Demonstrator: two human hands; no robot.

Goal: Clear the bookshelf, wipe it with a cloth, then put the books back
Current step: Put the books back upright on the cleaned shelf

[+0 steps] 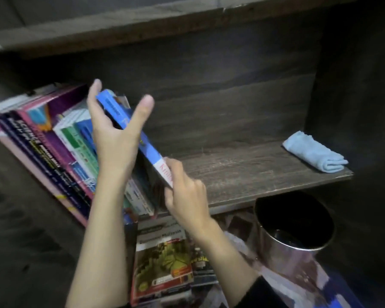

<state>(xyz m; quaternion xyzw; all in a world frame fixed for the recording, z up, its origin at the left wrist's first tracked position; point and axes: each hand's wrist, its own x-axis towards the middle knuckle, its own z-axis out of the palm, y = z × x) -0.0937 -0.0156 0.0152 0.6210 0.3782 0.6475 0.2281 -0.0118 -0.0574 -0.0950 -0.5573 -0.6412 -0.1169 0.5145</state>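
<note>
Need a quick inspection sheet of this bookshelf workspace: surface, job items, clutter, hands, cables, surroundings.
Surface: dark wood shelf board, grain visible.
Job's things: row of books leaning at the left; blue book tilted at its right end; folded cloth at the shelf's right end.
Clutter: book pile and metal bin below the shelf.
Hands: left hand, fingers straight, braces the blue book's upper part; right hand grips its lower end.
Cables: nothing seen.
Surroundings: dark back panel, upper board; dim light.

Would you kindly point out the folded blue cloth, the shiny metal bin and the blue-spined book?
Folded light-blue cloth [313,153], head view, middle of its top fold.
Shiny round metal bin [285,256], head view, its outer wall.
Blue-spined book [150,151], head view, blue middle of its spine.
</note>
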